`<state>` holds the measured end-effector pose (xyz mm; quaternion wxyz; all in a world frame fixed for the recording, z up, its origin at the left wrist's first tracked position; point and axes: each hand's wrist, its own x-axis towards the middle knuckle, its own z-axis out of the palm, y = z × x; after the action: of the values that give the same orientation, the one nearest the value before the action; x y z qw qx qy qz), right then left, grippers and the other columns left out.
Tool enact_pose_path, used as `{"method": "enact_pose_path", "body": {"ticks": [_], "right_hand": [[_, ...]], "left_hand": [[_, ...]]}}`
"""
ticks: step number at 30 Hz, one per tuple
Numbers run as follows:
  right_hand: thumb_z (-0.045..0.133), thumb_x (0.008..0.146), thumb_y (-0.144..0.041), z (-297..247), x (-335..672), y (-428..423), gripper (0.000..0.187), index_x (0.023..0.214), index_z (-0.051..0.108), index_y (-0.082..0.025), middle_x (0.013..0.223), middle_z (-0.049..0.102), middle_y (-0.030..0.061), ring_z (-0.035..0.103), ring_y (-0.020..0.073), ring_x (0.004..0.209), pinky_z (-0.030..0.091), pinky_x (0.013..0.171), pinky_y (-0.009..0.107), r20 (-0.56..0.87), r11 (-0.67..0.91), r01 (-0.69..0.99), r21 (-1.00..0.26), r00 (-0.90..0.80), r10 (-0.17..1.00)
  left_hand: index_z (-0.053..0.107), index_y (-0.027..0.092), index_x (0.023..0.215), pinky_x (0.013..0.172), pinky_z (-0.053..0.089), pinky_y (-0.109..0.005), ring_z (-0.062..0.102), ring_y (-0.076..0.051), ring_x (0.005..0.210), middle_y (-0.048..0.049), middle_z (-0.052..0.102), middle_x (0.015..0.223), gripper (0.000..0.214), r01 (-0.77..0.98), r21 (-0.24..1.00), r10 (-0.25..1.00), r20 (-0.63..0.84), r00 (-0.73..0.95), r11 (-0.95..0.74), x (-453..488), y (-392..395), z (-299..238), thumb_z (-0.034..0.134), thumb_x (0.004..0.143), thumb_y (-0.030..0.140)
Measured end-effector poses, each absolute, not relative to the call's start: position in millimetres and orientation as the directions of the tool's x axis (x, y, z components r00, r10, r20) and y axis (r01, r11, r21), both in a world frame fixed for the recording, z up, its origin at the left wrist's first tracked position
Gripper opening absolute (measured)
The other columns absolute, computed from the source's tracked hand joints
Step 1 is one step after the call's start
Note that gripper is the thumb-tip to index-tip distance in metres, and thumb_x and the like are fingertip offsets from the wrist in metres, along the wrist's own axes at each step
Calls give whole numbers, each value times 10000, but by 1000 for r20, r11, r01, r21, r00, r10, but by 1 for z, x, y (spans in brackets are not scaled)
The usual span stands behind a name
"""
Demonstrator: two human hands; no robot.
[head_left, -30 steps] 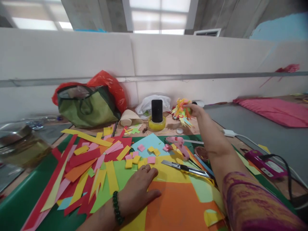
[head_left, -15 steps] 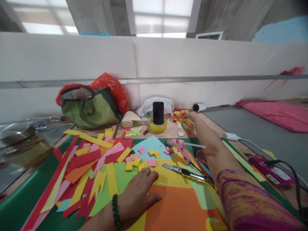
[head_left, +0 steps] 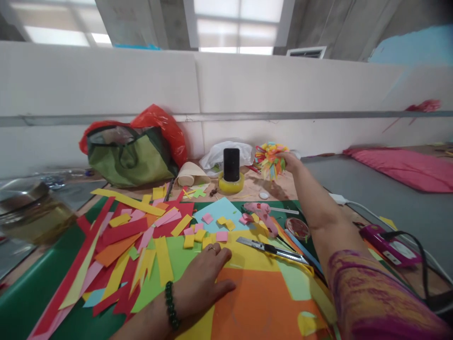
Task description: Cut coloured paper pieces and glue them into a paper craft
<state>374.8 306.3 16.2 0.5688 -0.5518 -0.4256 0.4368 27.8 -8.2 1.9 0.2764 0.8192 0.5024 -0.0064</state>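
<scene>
My right hand reaches far over the table and grips a multicoloured paper pompom of folded strips, held above the tabletop. Part of the pompom is hidden behind the fingers. Palm down, my left hand rests with its fingers apart on the yellow, green and orange paper sheets. A utility knife lies to its right with the blade out. Beyond the knife is a pink glue gun with a glue stick in its back. Small yellow and pink paper squares lie just past my left fingertips.
Cut paper strips cover the left side. A phone stands on a yellow tape roll at the back. A green bag and a glass jar sit to the left. At right are a magenta power adapter and cables.
My right hand has lifted the paper pompom off the tabletop, and a round reddish container beside the glue gun has come into fuller view. My left hand has stayed in place.
</scene>
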Motion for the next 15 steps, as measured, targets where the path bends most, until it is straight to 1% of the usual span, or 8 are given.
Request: {"method": "enact_pose_path", "body": {"ticks": [2,3,6,7,8,11,13,15], "right_hand": [[557,936,-341,32,385,298,303,1185,581,-169,1185,604,84,620,193,982,541,828,395,12,35,-86,-996,258,966],[573,926,-322,39,390,293,273,1141,600,-157,1128,632,77,634,184,940,549,805,379,27,58,-110,-992,266,964],[662,815,-193,62,399,276,92,895,657,-147,830,705,31,669,179,779,571,743,338,83,136,-173,-975,284,955],[670,767,-145,70,400,270,57,820,657,-163,748,705,16,675,182,751,575,743,328,103,162,-190,-968,289,952],[666,730,-111,78,399,263,80,769,652,-179,698,703,5,680,186,747,577,755,320,123,188,-207,-960,291,949],[635,683,-71,103,391,238,136,738,647,-195,709,717,5,694,205,822,571,821,332,201,257,-245,-935,232,952],[632,653,-61,122,381,215,167,759,662,-186,777,734,23,694,233,887,560,861,363,268,288,-254,-923,112,957],[651,622,-69,140,366,188,206,795,682,-177,858,744,36,687,253,930,547,895,386,330,313,-257,-914,-24,944]], "left_hand": [[534,192,1037,911,385,-391,486,-268,1050,-93,542,1120,300,821,444,818,-275,506,-358,27,-8,2,626,802,353],[536,190,1029,902,391,-386,493,-264,1037,-92,544,1113,295,819,443,817,-270,510,-365,27,-7,2,622,804,361],[547,181,1021,877,409,-380,511,-261,1010,-98,554,1098,300,814,427,810,-260,526,-393,26,-5,1,610,813,387],[556,179,1018,875,413,-383,515,-265,1007,-101,561,1095,305,810,422,804,-255,537,-407,26,-4,1,609,813,398],[567,180,1019,873,418,-386,521,-266,1002,-102,571,1090,309,802,426,798,-249,548,-418,25,-4,1,610,810,404],[606,202,1054,859,441,-384,555,-255,948,-94,620,1056,306,761,526,830,-168,532,-381,19,-9,7,602,812,389],[630,224,1093,832,455,-388,577,-248,887,-89,650,1027,308,703,636,899,-32,437,-319,11,-16,21,572,835,383],[644,245,1137,802,461,-390,579,-250,854,-85,664,1018,340,621,722,943,135,303,-303,2,-20,43,574,843,400]]}}
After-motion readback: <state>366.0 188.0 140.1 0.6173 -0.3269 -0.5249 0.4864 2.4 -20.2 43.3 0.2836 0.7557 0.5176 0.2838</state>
